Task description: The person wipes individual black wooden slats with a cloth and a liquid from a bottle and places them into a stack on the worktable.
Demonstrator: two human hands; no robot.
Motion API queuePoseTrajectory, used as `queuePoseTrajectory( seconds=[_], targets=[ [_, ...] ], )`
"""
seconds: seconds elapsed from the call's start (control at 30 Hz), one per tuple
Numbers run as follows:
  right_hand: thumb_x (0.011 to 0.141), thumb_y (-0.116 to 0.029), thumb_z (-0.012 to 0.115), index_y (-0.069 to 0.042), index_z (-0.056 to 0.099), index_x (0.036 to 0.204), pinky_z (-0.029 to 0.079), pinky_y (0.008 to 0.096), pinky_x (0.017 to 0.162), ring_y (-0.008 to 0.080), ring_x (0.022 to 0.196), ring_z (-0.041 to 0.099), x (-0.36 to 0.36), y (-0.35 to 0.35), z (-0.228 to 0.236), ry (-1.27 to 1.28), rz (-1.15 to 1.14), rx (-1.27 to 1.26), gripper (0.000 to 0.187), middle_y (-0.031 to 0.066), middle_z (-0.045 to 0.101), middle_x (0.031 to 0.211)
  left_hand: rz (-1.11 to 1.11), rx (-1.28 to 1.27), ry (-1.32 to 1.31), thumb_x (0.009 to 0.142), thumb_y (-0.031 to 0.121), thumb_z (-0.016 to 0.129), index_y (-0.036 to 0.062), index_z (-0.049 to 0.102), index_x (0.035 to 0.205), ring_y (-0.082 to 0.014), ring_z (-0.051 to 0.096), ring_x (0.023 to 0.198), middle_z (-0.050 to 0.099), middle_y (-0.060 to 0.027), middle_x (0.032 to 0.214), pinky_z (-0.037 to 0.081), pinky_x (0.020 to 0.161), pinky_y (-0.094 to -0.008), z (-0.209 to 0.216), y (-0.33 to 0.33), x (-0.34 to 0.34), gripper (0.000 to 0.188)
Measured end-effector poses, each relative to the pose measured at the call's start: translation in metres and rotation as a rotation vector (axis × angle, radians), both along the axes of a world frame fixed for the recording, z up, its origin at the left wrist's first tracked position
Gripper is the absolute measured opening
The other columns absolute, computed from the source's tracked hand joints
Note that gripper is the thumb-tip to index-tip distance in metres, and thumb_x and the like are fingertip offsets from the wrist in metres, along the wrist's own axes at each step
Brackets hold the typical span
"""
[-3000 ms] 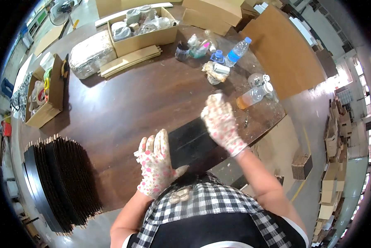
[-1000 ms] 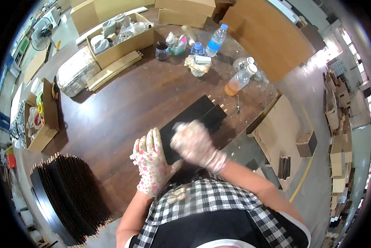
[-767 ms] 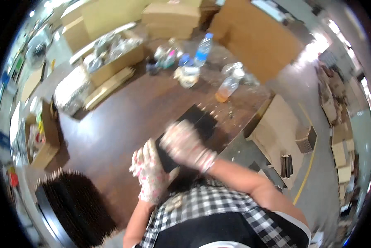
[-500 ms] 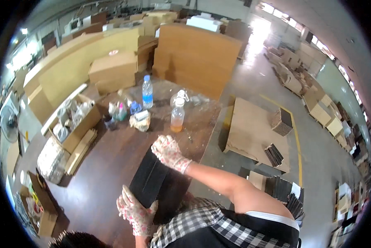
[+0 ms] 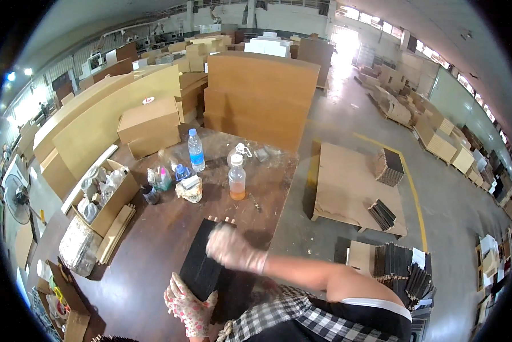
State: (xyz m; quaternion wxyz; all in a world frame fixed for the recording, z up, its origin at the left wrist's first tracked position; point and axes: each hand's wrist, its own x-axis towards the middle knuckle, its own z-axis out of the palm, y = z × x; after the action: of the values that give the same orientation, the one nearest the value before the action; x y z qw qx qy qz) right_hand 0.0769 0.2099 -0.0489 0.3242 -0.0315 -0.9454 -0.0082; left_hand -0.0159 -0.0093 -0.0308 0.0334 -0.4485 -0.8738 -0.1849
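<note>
A gloved left hand point(image 5: 187, 306), spread open, braces the near end of a black board point(image 5: 196, 259) on the brown surface point(image 5: 144, 251), while the blurred right hand point(image 5: 231, 247), its grip impossible to tell, overlaps the board's right side, where uneven pressure could skew it.

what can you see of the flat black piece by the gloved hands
The long, flat black piece looks matte, perhaps wood, with pale pegs jutting from its far end. It lies slantwise on the brown table, its near corner against the left hand; the blurred right hand hides part of it, contact unclear.
</note>
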Motion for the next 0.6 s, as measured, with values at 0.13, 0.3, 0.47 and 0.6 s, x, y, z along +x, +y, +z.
queuePoseTrajectory(
  seconds=[0.13, 0.3, 0.47, 0.6],
  targets=[
    [0.089, -0.023, 0.059, -0.017, 0.065, 0.099, 0.048, 0.0418, 0.08, 0.0231, 0.098, 0.06, 0.005, -0.046, -0.022, 0.102, 0.128, -0.06, 0.013, 0.0064, 0.062, 0.101, -0.001, -0.033, -0.036, 0.052, 0.037, 0.087, -0.0047, 0.027, 0.149, -0.0409, 0.042, 0.127, 0.044, -0.0237, 0.14, 0.029, 0.112, -0.0515, -0.005, -0.004, -0.006, 0.122],
    [0.092, -0.02, 0.056, -0.013, 0.065, 0.078, 0.05, 0.0397, 0.066, 0.0236, 0.076, 0.061, 0.03, 0.118, -0.028, 0.135, -0.046, -0.358, 0.017, 0.007, 0.065, 0.081, -0.045, -0.062, 0.009, 0.052, 0.045, 0.085, -0.0049, 0.029, 0.149, -0.0441, 0.041, 0.127, 0.043, -0.0252, 0.142, 0.028, 0.112, -0.0541, 0.007, -0.001, -0.005, 0.123],
    [0.1, -0.02, 0.05, -0.007, 0.062, 0.092, 0.044, 0.0431, 0.088, 0.0287, 0.094, 0.057, 0.054, 0.214, 0.036, 0.455, -0.432, -0.444, 0.02, 0.0135, 0.062, 0.098, -0.005, -0.143, -0.032, 0.054, 0.057, 0.083, -0.006, 0.035, 0.145, -0.0452, 0.04, 0.13, 0.045, -0.0279, 0.139, 0.026, 0.113, -0.0572, 0.011, 0.005, -0.005, 0.121],
    [0.086, -0.015, 0.057, -0.011, 0.063, 0.096, 0.046, 0.044, 0.086, 0.0286, 0.099, 0.058, 0.004, 0.237, 0.075, 0.197, -0.44, 0.197, 0.013, 0.0149, 0.061, 0.098, -0.005, -0.188, 0.027, 0.058, 0.075, 0.07, -0.0117, 0.033, 0.144, -0.0471, 0.042, 0.128, 0.045, -0.0317, 0.136, 0.03, 0.11, -0.0562, -0.008, -0.011, -0.022, 0.128]
  ],
)
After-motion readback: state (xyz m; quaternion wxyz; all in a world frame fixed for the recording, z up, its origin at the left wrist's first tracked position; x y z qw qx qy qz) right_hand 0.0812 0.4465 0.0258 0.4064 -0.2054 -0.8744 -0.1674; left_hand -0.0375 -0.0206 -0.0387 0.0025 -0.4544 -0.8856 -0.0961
